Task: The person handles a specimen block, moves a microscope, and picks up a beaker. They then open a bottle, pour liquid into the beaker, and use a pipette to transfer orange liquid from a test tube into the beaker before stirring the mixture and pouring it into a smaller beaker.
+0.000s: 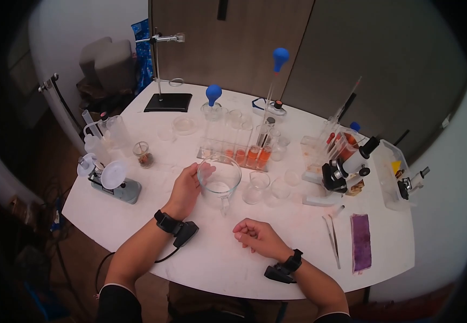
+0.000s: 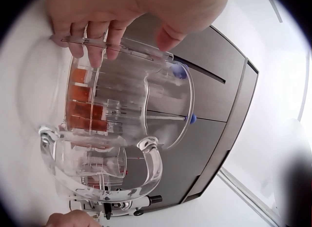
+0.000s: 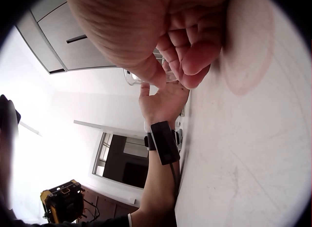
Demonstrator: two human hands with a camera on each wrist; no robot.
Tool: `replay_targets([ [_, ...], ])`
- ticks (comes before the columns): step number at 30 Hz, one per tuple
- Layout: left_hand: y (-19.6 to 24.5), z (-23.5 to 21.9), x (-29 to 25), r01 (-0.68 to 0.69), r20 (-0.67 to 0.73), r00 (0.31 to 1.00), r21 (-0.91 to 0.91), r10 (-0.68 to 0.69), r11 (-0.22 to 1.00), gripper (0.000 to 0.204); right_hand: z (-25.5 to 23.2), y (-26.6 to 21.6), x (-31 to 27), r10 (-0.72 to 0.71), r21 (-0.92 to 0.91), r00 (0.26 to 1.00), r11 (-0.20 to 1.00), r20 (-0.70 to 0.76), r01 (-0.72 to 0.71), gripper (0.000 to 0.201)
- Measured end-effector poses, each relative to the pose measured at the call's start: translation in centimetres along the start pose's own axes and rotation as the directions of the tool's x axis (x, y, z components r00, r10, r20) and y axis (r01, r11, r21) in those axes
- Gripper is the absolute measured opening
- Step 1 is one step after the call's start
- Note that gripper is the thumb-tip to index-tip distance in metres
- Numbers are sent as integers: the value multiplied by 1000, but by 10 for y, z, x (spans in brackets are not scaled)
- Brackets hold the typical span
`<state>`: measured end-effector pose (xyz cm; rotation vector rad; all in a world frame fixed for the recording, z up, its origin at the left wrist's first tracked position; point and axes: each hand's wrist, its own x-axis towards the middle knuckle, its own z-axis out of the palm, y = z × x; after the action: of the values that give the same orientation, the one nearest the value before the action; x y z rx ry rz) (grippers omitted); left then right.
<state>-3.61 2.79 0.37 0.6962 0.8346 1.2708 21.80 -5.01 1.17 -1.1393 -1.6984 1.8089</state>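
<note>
A large clear glass jug (image 1: 217, 188) stands on the table between my hands, its handle turned toward my body. Along the jug's left side lies my left hand (image 1: 186, 185), the fingers fairly straight against the glass and the thumb apart from them near the rim. Through the jug wall in the left wrist view, orange liquid (image 2: 87, 112) shows behind it. My right hand (image 1: 258, 237) rests at the table's front with loosely curled fingers and nothing in them. In the right wrist view, its fingertips (image 3: 197, 58) are close over the white tabletop.
Small glass beakers (image 1: 256, 188) stand right of the jug; a test tube rack (image 1: 206, 152) is behind it. A balance scale (image 1: 120, 188) is at the left, a microscope (image 1: 346, 167) at the right. Tweezers (image 1: 335, 242) and a purple cloth strip (image 1: 361, 242) lie front right.
</note>
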Motion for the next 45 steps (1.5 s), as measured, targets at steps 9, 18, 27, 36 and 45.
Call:
replay_targets([
  [9,-9,-6,3,-126,150,983,105,109,986,59,1,-7,0,58,-33,998,998,-16,-59,21],
  [18,-9,-2,2,-120,210,972,43,109,992,60,3,-5,1,47,-38,998,998,-32,-48,23],
  [27,-12,-5,6,-103,212,973,21,97,994,59,2,-7,4,11,-93,1000,996,2,-11,23],
  [36,-13,-7,8,-107,213,972,27,99,994,59,0,-4,4,19,-56,1000,998,-2,-19,23],
  [45,-13,-7,8,-110,212,972,35,100,993,58,0,-5,3,10,-50,1000,999,6,-10,22],
])
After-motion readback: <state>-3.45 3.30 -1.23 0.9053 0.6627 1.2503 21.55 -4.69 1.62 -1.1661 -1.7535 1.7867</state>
